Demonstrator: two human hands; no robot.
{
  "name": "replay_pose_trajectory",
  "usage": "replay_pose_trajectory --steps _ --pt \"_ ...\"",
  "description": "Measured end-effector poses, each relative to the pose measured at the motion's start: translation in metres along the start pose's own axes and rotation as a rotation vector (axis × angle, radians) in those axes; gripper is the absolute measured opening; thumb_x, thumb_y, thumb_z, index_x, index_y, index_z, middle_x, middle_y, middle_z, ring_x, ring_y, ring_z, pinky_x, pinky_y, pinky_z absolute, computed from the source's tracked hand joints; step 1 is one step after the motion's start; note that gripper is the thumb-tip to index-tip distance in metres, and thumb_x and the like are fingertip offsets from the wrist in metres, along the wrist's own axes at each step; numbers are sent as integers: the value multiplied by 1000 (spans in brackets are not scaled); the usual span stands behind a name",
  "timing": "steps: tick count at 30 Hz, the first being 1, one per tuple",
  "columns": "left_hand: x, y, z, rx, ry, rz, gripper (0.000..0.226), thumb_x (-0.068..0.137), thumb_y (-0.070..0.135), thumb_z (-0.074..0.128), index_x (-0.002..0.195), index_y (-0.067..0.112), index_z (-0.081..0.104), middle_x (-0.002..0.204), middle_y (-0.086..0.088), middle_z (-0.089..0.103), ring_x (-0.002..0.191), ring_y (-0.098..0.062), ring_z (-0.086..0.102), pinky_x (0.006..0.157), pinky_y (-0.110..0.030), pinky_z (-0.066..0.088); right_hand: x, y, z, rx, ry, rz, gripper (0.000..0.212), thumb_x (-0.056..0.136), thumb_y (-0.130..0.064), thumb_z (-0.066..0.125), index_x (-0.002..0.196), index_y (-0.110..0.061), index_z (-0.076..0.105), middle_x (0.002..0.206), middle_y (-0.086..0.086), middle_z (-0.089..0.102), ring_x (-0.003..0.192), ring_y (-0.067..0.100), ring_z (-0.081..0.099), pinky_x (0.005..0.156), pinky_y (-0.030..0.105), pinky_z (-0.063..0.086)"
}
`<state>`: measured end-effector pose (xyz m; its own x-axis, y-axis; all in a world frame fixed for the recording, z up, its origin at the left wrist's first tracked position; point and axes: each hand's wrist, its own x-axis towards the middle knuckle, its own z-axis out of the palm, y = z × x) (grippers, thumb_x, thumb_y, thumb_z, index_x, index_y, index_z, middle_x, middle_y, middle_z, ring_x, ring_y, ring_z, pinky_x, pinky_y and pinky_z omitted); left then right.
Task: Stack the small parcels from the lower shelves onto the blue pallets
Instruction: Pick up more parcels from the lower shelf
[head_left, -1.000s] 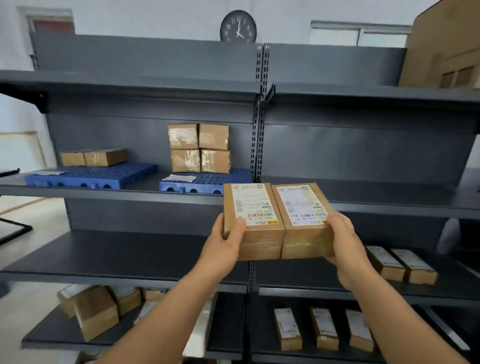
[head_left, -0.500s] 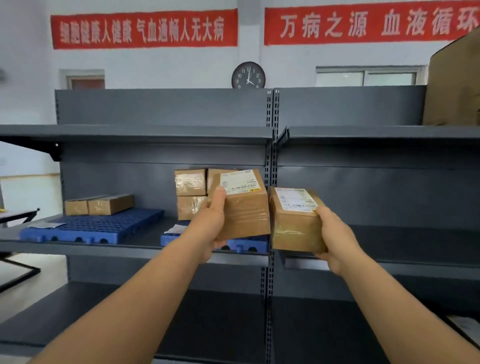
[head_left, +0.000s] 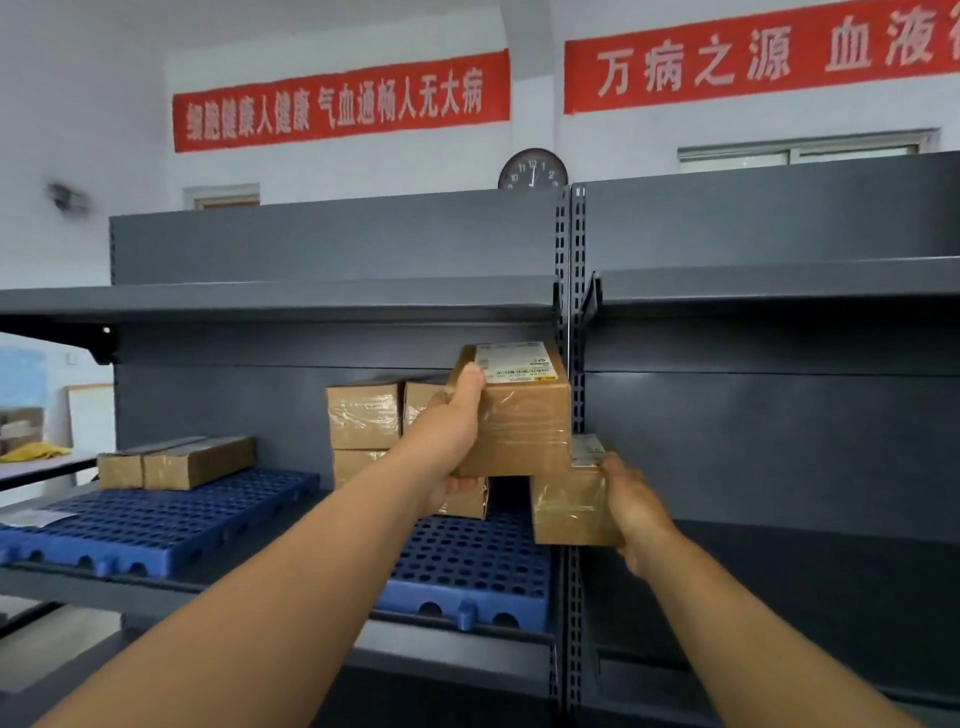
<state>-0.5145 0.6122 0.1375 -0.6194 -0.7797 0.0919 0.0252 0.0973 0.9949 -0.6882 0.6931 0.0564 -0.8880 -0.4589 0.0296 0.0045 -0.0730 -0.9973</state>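
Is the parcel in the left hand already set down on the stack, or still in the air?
In the air: the left hand grips the parcel above the stacked parcels.

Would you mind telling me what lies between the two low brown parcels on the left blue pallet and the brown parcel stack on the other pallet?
In the head view, only bare blue perforated pallet and dark grey shelf back panel lie between the two low parcels and the stack.

Stockroom: grey shelving (head_left: 332, 301), blue pallets (head_left: 156, 519)
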Motion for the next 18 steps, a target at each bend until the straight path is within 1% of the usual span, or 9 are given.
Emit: replay_pose_trajectory --steps 3,5,7,9,10,12,14,16,18 --pt "12 1 10 18 18 -10 59 88 66 36 127 23 47 117 -8 61 103 -26 58 87 -40 51 18 5 17 -21 -45 18 58 95 -55 36 141 -21 36 134 9 53 113 27 55 99 42 46" --pt "18 1 15 24 19 -9 62 88 66 36 133 24 43 123 -9 59 109 -29 56 90 -42 50 26 10 26 -6 -98 66 53 96 -53 34 138 -21 40 130 8 56 113 27 56 99 43 46" --pt "23 2 20 27 2 -12 61 88 66 37 134 26 42 124 -9 58 111 -30 55 92 -44 50 28 13 31 23 -160 102 49 98 -52 33 133 -22 49 123 8 62 107 25 60 95 41 48" --pt "26 -2 22 29 -19 -11 61 87 68 37 133 28 42 122 -9 59 109 -29 57 90 -44 51 28 12 29 39 -209 102 54 97 -57 31 126 -19 57 122 9 64 104 23 61 92 38 48" --pt "28 -4 22 34 -29 -10 60 87 68 36 133 29 43 121 -8 60 107 -28 58 88 -43 51 26 9 27 43 -220 85 59 96 -60 29 126 -19 57 126 9 62 106 23 60 94 38 45" --pt "31 -8 22 52 -41 -11 59 88 68 35 132 29 43 119 -7 60 105 -28 58 88 -43 50 19 1 19 92 -204 35 68 93 -66 24 135 -20 51 135 8 56 121 25 52 99 38 37" --pt "32 -9 23 56 -47 -13 62 87 69 35 135 30 40 124 -8 58 110 -30 57 92 -46 49 11 -7 12 197 -239 -38 72 89 -71 24 137 -24 49 135 6 57 124 24 51 101 39 34" --pt "32 -10 27 76 -46 -14 69 85 71 34 140 30 34 129 -9 55 113 -31 55 94 -48 49 4 -12 8 262 -320 -89 72 83 -77 26 127 -29 58 128 4 63 118 22 56 105 44 35" --pt "31 -13 33 124 -58 18 72 85 72 33 143 31 29 132 -8 53 115 -31 53 93 -45 50 -3 -16 5 265 -372 -105 72 78 -79 27 116 -31 65 119 3 69 113 21 59 101 48 36"
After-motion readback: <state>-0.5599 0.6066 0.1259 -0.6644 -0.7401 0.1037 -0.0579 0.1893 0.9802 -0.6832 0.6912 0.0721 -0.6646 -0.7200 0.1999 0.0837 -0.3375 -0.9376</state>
